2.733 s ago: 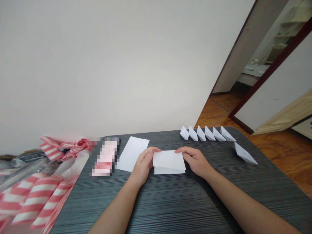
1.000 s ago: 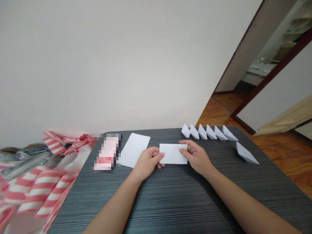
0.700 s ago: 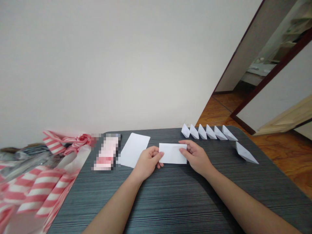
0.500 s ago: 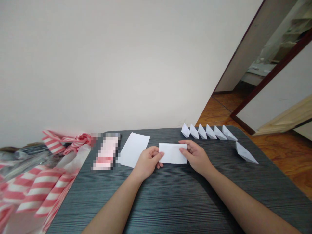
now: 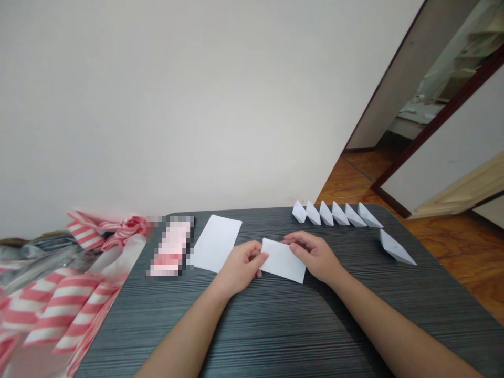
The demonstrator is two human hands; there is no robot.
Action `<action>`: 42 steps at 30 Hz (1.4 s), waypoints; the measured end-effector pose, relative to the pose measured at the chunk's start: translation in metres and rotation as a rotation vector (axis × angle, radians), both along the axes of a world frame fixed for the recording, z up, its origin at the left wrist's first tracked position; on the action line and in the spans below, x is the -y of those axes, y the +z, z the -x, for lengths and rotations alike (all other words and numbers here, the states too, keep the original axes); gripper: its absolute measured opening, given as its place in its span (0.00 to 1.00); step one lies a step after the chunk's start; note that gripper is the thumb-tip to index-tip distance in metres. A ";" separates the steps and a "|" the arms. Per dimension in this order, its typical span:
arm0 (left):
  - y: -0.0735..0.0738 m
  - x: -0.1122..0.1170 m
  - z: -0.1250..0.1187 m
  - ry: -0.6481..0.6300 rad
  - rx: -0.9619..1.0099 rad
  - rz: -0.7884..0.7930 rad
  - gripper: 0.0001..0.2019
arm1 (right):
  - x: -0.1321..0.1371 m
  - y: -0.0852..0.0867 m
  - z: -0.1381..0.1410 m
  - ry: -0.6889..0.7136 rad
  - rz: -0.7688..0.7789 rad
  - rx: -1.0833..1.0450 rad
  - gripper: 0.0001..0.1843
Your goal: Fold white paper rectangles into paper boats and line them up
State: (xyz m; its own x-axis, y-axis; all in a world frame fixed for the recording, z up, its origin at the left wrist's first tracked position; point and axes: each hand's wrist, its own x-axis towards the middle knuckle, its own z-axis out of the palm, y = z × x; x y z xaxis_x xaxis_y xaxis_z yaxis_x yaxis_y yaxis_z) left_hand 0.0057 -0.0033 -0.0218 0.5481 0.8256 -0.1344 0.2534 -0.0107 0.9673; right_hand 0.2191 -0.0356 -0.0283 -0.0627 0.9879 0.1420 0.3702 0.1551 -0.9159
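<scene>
Gripping: left hand grip (image 5: 240, 268) and right hand grip (image 5: 315, 257) hold small folded white paper (image 5: 282, 261) | paper now turned slanted above dark striped bench (image 5: 275, 336)

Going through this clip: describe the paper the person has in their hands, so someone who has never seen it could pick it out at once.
On the dark striped table, a row of small paper boats stands along the far edge. Nearer, the folded white paper sits at a slant between the left hand and the right hand, which grip its two ends; the larger white sheet lies loose beside it.
</scene>
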 end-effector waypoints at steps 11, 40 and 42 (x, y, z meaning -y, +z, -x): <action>0.004 0.004 0.000 -0.126 -0.158 -0.150 0.12 | 0.002 0.016 0.007 0.198 0.006 0.224 0.09; 0.011 0.006 0.000 -0.235 -0.286 -0.377 0.10 | -0.004 0.017 0.016 0.210 0.061 0.237 0.14; 0.011 0.007 0.000 -0.229 -0.284 -0.366 0.09 | -0.005 0.016 0.016 0.203 0.076 0.238 0.14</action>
State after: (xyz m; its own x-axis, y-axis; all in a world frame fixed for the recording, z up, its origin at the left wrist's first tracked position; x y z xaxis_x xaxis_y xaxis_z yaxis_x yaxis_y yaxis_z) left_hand 0.0054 -0.0098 -0.0106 0.7042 0.7094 -0.0292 0.4571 -0.4215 0.7832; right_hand 0.2031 -0.0310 -0.0121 -0.2818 0.9591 0.0261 0.5443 0.1822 -0.8189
